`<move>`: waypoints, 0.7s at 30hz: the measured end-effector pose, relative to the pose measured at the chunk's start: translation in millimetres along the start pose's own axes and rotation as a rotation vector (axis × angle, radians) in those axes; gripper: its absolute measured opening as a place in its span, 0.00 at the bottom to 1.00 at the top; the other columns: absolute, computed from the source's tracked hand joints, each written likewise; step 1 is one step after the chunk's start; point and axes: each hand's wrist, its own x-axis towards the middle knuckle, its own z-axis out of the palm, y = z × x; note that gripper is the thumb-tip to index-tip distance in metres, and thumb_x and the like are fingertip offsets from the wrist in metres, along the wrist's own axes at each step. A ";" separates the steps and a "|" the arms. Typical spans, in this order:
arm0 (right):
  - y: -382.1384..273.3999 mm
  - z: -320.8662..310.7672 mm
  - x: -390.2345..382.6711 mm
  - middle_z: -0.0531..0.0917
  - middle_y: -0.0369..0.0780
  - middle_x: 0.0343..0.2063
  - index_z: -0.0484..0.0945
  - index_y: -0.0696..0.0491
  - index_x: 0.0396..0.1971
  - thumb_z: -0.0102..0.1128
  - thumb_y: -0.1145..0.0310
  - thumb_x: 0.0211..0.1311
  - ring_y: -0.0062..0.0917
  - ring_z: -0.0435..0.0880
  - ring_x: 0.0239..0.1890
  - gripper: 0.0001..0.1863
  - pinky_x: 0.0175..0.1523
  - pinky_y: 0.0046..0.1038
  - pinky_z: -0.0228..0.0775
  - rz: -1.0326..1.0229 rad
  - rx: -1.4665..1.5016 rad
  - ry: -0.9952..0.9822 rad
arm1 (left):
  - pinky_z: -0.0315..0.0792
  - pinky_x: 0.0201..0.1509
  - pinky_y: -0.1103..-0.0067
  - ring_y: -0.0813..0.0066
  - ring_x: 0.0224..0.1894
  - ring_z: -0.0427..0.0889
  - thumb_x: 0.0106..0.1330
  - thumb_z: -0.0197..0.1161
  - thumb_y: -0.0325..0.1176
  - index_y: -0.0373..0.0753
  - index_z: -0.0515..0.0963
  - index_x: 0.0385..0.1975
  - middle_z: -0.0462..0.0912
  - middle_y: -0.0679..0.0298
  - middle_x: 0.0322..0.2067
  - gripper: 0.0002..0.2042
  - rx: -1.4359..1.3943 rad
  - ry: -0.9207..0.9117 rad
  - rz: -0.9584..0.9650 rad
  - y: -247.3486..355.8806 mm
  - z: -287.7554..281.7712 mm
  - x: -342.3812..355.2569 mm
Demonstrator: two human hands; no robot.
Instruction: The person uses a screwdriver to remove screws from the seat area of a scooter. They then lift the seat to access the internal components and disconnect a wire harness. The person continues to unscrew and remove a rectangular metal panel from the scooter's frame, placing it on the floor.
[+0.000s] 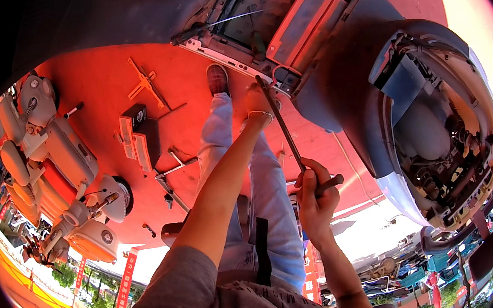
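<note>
Your right hand (314, 201) clasps the dark rod (281, 123) at its near end; long axis slants forward-left toward the metal frame (224, 58). Left hand (257, 100) nearer the frame, grip unclear.

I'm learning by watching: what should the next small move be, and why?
Perhaps steady the long dark bar and check its far end: it overlaps the metal frame here, but contact is unclear. The left hand is near that end; the right hand holds the other.
</note>
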 end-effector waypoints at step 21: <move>227.2 234.0 172.7 0.79 0.44 0.20 0.74 0.63 0.24 0.54 0.69 0.56 0.22 0.74 0.15 0.11 0.19 0.23 0.63 0.679 0.562 -0.150 | 0.68 0.27 0.79 0.75 0.25 0.74 0.58 0.46 0.21 0.33 0.75 0.33 0.75 0.60 0.24 0.09 0.299 0.193 0.515 -62.3 -212.7 105.7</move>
